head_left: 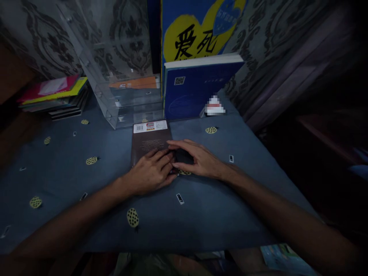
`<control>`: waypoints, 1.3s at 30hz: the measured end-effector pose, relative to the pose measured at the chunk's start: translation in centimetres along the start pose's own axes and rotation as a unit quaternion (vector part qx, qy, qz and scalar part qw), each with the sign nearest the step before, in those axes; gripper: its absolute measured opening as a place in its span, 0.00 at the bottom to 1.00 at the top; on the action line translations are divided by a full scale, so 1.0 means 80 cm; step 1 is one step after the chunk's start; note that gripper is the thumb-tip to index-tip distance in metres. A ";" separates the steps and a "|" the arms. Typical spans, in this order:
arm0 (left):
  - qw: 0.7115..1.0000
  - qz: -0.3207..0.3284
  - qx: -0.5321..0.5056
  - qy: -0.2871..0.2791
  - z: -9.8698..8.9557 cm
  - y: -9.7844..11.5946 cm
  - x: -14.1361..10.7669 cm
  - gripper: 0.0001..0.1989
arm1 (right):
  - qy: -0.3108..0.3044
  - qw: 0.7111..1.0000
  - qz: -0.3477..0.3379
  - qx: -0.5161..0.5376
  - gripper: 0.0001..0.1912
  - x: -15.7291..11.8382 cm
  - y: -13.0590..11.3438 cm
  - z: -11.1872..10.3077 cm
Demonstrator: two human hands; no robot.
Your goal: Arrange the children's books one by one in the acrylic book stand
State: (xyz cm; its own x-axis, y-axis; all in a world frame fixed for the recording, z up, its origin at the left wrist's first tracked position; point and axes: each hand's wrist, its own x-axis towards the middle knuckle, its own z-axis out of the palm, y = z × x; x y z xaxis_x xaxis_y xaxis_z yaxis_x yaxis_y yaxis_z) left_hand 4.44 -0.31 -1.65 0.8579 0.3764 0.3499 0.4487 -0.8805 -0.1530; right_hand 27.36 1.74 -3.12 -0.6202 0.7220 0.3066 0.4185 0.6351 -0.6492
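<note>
A dark brown book lies flat on the blue tablecloth, a white barcode label along its far edge. My left hand rests palm down over the near right part of the book, fingers stretched out and covering that corner. My right hand is at the book's right edge, thumb and fingers apart in a curve, with dark shadow between them. Its fingertips meet the edge close to my left fingers; it does not close on anything I can see.
Behind the book stands a clear acrylic rack. A blue book stands upright beside it, before a blue and yellow book. Left of the rack is a book stack. The patterned tablecloth drops off at right.
</note>
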 end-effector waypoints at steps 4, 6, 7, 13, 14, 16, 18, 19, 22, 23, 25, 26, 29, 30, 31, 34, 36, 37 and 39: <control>1.000 -0.009 -0.006 -0.004 0.002 0.001 -0.002 0.20 | -0.024 1.000 0.005 -0.004 0.35 -0.002 -0.001 -0.003; 1.000 -0.010 -0.007 0.000 0.004 0.001 -0.003 0.20 | -0.037 0.999 0.001 -0.010 0.37 -0.003 -0.003 -0.005; 1.000 -0.011 -0.007 0.003 0.004 0.001 -0.003 0.20 | -0.042 0.999 -0.003 -0.016 0.39 -0.004 -0.004 -0.005; 0.999 -0.003 -0.028 -0.042 -0.006 -0.007 0.000 0.21 | -0.058 0.997 -0.018 -0.037 0.47 -0.004 -0.008 -0.003; 0.998 0.006 -0.041 -0.056 -0.011 -0.012 0.000 0.23 | -0.062 0.997 -0.018 -0.041 0.47 -0.004 -0.008 -0.002; 0.993 0.018 -0.080 -0.082 -0.018 -0.026 0.002 0.26 | -0.067 0.996 -0.021 -0.051 0.48 -0.004 -0.008 -0.001; 0.989 0.004 -0.114 -0.093 -0.021 -0.044 0.002 0.24 | -0.071 0.996 -0.018 -0.057 0.48 -0.004 -0.008 -0.001; 0.988 -0.019 -0.122 -0.091 -0.020 -0.055 0.002 0.21 | -0.072 0.996 -0.016 -0.059 0.48 -0.004 -0.009 -0.002; 0.987 -0.093 -0.106 -0.075 -0.007 -0.086 0.005 0.17 | -0.073 0.996 -0.006 -0.059 0.46 -0.004 -0.012 -0.003; 0.986 -0.107 -0.101 -0.073 -0.001 -0.096 0.007 0.17 | -0.073 0.995 -0.004 -0.061 0.46 -0.004 -0.013 -0.004; 0.985 -0.114 -0.101 -0.079 0.009 -0.111 0.014 0.19 | -0.074 0.995 -0.006 -0.068 0.43 -0.004 -0.015 -0.004; 0.985 -0.112 -0.103 -0.085 0.013 -0.116 0.018 0.20 | -0.076 0.994 -0.009 -0.073 0.41 -0.004 -0.014 -0.004; 0.984 -0.093 -0.106 -0.106 0.018 -0.125 0.031 0.22 | -0.079 0.993 -0.016 -0.086 0.36 -0.005 -0.011 -0.002; 0.984 -0.087 -0.103 -0.114 0.018 -0.126 0.034 0.23 | -0.078 0.993 -0.020 -0.088 0.34 -0.005 -0.009 -0.002; 0.984 -0.082 -0.100 -0.123 0.017 -0.127 0.036 0.24 | -0.075 0.993 -0.025 -0.090 0.33 -0.005 -0.007 -0.001; 0.983 -0.076 -0.087 -0.142 0.016 -0.127 0.038 0.26 | -0.074 0.991 -0.043 -0.100 0.31 -0.006 -0.001 -0.001; 0.983 -0.076 -0.074 -0.149 0.017 -0.125 0.038 0.27 | -0.082 0.989 -0.051 -0.111 0.29 -0.006 0.001 -0.002; 0.983 -0.076 -0.067 -0.151 0.017 -0.124 0.038 0.27 | -0.086 0.988 -0.052 -0.117 0.28 -0.006 0.002 -0.003; 0.984 -0.077 -0.052 -0.155 0.018 -0.122 0.038 0.26 | -0.092 0.986 -0.053 -0.126 0.28 -0.006 0.002 -0.005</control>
State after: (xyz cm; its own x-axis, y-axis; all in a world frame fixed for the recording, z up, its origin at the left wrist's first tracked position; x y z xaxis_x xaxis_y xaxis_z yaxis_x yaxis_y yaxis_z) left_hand 3.01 9.84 -0.46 0.8246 0.5624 0.0606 0.5643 -0.8253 -0.0195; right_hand 28.00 1.61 -3.09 -0.7689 0.6013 0.2173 0.4826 0.7687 -0.4198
